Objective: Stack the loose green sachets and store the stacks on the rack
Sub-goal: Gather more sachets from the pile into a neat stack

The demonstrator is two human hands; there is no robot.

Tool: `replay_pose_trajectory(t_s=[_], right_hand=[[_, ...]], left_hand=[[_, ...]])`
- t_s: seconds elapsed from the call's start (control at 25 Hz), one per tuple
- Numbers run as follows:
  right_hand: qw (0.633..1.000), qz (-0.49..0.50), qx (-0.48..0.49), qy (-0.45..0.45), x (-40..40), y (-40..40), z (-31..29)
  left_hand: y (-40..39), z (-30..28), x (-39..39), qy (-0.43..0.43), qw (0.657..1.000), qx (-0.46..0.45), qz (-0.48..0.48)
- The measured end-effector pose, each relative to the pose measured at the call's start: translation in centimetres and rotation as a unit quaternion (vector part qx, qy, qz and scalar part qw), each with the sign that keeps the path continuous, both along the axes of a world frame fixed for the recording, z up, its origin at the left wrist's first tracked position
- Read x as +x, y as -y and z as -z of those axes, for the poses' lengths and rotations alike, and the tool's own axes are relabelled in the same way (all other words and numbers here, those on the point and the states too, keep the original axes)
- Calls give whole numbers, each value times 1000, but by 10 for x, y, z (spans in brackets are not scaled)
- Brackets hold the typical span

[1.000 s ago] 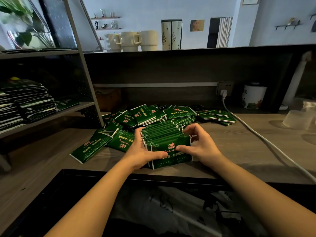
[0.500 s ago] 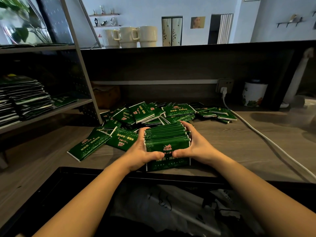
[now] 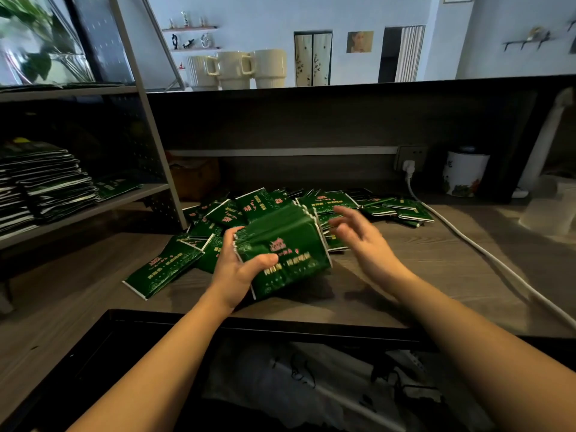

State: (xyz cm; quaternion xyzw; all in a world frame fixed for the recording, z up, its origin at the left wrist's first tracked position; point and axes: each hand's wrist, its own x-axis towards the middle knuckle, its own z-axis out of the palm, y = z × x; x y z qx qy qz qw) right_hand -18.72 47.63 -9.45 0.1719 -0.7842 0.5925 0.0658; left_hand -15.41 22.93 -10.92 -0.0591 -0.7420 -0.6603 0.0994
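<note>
Holding: your left hand (image 3: 237, 269) grips the stack (image 3: 280, 247) of green sachets, thumb curled over the near printed face, fingers wrapped round the left edges. The stack is tilted and lifted off the counter (image 3: 436, 275), dead centre of view.

Item, 3 o'clock of the stack: your right hand (image 3: 361, 241), fingers spread and relaxed, just beside the stack's right edges and holding nothing. Blur hides whether any fingertip touches it.

Item, 9 o'clock, on the counter: one loose sachet (image 3: 165, 266) lying flat, alone.

Item, 12 o'clock, beyond the stack: the pile (image 3: 327, 204) of unsorted sachets, overlapping, some tilted.

Item, 2 o'clock: white cable (image 3: 486, 251) running from a wall socket across the counter, near the pile's right end.

Item, 9 to 10 o'clock, farther: rack (image 3: 103, 207) with finished stacks (image 3: 46, 188) on its shelf; bare shelf space shows at their right.

Item, 1 o'clock, far: white jar (image 3: 464, 176) against the back panel.

Handling, judged: the sachets look light, thin and glossy, so a stack is likely to fan out or slip sideways under a one-sided grip. Take it across both short ends, palms squeezing inward, thumbs on top, and keep it level on the way to the shelf. Single sachets look best pinched by a crimped white edge.
</note>
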Motion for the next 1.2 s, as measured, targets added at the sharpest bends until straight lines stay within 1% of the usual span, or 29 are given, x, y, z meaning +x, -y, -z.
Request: replay_pose_trajectory(t_s=[0.04, 0.08, 0.12, 0.2, 0.24, 0.28, 0.36, 0.44, 0.52, 0.64, 0.8, 0.84, 0.88, 0.92, 0.96, 1.0, 1.04, 1.08, 1.12, 1.16, 1.2], right_hand=[[996, 77, -12, -35, -8, 0, -8], [987, 149, -3, -57, -17, -2, -14], [976, 206, 21, -64, -30, -6, -17], [960, 265, 83, -37, -57, -10, -14], [954, 281, 102, -12, -68, -9, -12], [951, 292, 100, 18, -79, -8, -7], [948, 302, 59, 77, -92, -1, -1], [945, 306, -6, 112, -99, 4, -2], [938, 324, -47, 113, -105, 6, -2], [932, 347, -74, 78, -103, 7, -4], [915, 352, -191, 42, -89, -2, -11], [910, 350, -219, 37, -84, -8, -13], [907, 327, -262, 36, -77, -15, -16], [904, 278, -322, 44, -67, -21, -18], [897, 204, -387, 63, -53, -25, -20], [891, 128, -427, 84, -38, -28, -20], [895, 63, -430, 103, -22, -29, -18], [908, 14, -402, 118, -9, -29, -14], [927, -23, -354, 122, 2, -28, -10], [948, -37, -295, 113, 9, -26, -3], [966, -31, -236, 101, 15, -23, 1]], left_hand=[[1, -1, -1, -8, 999, 21, -23], [1, -1, -2, -11, 999, 27, -38], [0, -1, -3, -9, 998, 30, -48], [-1, 0, -5, -1, 998, 40, -57], [-1, 0, -6, 1, 997, 46, -59], [0, 1, -8, 4, 997, 49, -60], [1, 3, -10, 9, 997, 47, -52], [2, 4, -11, 13, 998, 47, -45], [2, 6, -11, 17, 998, 44, -43], [3, 6, -12, 23, 998, 33, -44], [1, 3, -9, 22, 998, 37, -39], [0, 1, -7, 23, 998, 34, -38], [-1, -1, -5, 25, 999, 25, -38], [-1, -1, -4, 29, 999, 11, -40], [-1, -1, -3, 31, 999, -11, -43], [-1, -1, -3, 37, 997, -40, -47], [-2, -1, -2, 45, 995, -71, -48], [-3, -2, -1, 55, 992, -98, -48], [-5, -3, 0, 60, 990, -122, -46], [-6, -3, 1, 63, 987, -144, -44], [-8, -5, 2, 66, 984, -161, -38]])
